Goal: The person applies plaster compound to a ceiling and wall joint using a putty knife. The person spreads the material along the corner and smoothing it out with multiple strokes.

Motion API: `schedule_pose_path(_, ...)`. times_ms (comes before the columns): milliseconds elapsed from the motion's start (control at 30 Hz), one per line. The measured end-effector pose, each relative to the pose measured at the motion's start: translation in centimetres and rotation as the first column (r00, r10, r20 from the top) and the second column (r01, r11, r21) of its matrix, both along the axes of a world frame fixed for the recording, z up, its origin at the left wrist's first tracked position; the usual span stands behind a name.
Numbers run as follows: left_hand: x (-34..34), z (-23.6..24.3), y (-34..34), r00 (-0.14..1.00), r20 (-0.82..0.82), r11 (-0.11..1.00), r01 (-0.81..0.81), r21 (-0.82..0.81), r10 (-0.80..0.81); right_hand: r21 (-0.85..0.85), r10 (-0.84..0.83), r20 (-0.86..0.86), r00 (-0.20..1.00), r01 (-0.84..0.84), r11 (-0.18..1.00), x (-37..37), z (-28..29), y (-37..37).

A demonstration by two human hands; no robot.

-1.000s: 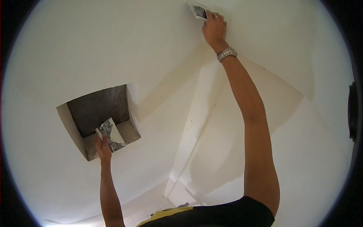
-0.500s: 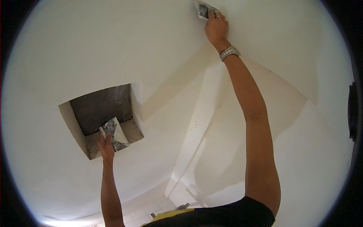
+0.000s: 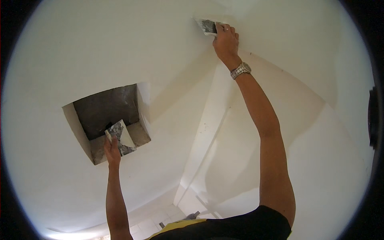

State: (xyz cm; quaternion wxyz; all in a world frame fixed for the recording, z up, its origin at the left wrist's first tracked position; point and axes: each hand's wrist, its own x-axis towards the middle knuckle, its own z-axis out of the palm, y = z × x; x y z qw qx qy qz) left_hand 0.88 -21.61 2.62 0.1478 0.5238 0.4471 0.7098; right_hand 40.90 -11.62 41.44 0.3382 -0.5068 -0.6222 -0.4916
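Note:
My left hand [image 3: 112, 150] grips a flat plastering blade [image 3: 121, 138] smeared with grey and white paste, held in front of a square, dark-backed recess [image 3: 103, 104] in the white surface above me. My right hand [image 3: 226, 44] is raised higher on an extended arm, fingers closed round a smaller smeared trowel [image 3: 208, 27], whose blade lies at the white plastered surface [image 3: 180, 32] near the upper middle of the view. A metal watch [image 3: 241, 71] is on my right wrist.
A long pale beam [image 3: 206, 120] runs down diagonally between the recess and my right arm, with pale plastered planes on either side. Pale tiles [image 3: 146, 226] show low behind my black and yellow shirt. A dark shape [image 3: 373, 116] sits at the far right rim.
My right hand and trowel have moved down and slightly left along the surface, after a small rightward shift. My left hand and its blade sit a little higher and right of where they were.

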Motion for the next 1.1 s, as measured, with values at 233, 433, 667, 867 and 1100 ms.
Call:
schedule_pose_path(233,0.5,0.2,-0.3,0.998,0.028,0.991,0.061,-0.118,-0.058,0.265,-0.001,-0.04,0.999,0.012,0.964,2.0,3.4,1.2)
schedule_pose_path(433,-2.6,-4.2,2.0,0.997,0.069,0.997,0.037,-0.061,-0.032,0.243,-0.002,-0.11,0.994,0.029,0.969,1.0,5.2,2.4)
schedule_pose_path(667,-1.5,-2.5,1.2,0.996,0.071,0.992,0.056,-0.11,-0.048,0.266,0.066,-0.118,0.991,-0.032,0.963,1.2,5.4,2.7)
schedule_pose_path(867,-1.2,-1.7,0.7,1.0,0.005,0.99,0.003,-0.142,-0.002,0.217,-0.019,-0.114,0.993,0.044,0.975,0.9,4.6,2.8)
schedule_pose_path(1100,0.1,-1.2,0.6,0.998,-0.02,0.96,-0.064,-0.272,0.061,0.153,-0.096,-0.087,0.992,0.108,0.982,0.8,0.3,2.7)
